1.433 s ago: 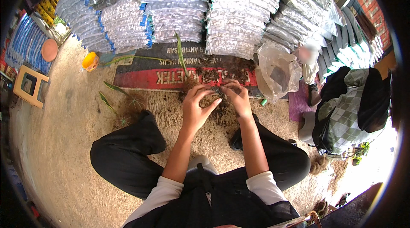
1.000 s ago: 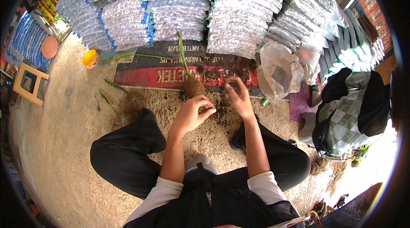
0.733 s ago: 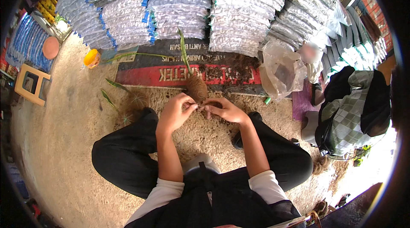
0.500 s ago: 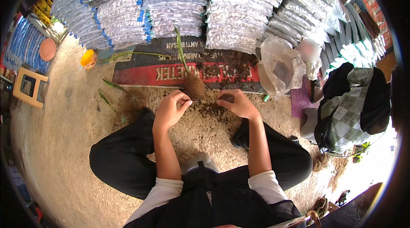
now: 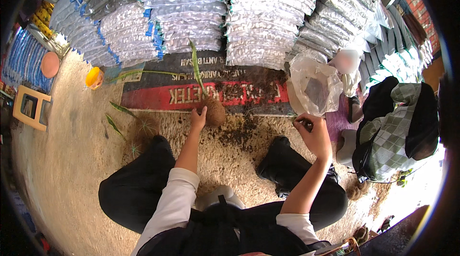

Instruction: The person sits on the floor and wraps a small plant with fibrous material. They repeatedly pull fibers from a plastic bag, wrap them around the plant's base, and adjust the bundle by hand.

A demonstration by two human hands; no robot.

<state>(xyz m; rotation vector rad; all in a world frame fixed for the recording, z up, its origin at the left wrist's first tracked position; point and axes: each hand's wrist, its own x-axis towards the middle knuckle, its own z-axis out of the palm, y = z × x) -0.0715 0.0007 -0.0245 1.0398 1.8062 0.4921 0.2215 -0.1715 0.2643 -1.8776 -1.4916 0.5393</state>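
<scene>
A round brown fibre-wrapped plant ball [image 5: 214, 113] with one long green leaf [image 5: 196, 67] rising from it rests at the front edge of the printed sheet. My left hand [image 5: 198, 118] grips its left side, thumb and fingers curved against the fibre. My right hand [image 5: 314, 134] is off to the right, just in front of the clear plastic bag [image 5: 311, 91]. Its fingers are curled together over the spot where a small green cylinder lay; what they hold is mostly hidden. Dark loose soil [image 5: 239, 134] is scattered on the floor between my feet.
Stacked filled plastic packs [image 5: 263, 21] line the back. A yellow pot [image 5: 95, 78] and a tan stool [image 5: 32, 107] stand left. Another fibre ball with thin leaves [image 5: 146, 126] lies near my left knee. A checked bag [image 5: 395, 131] is at right; another person sits behind the plastic bag.
My hands have parted. The left has moved onto the plant ball's side; the right has swung right to the floor by the plastic bag, where the green cylinder lay.
</scene>
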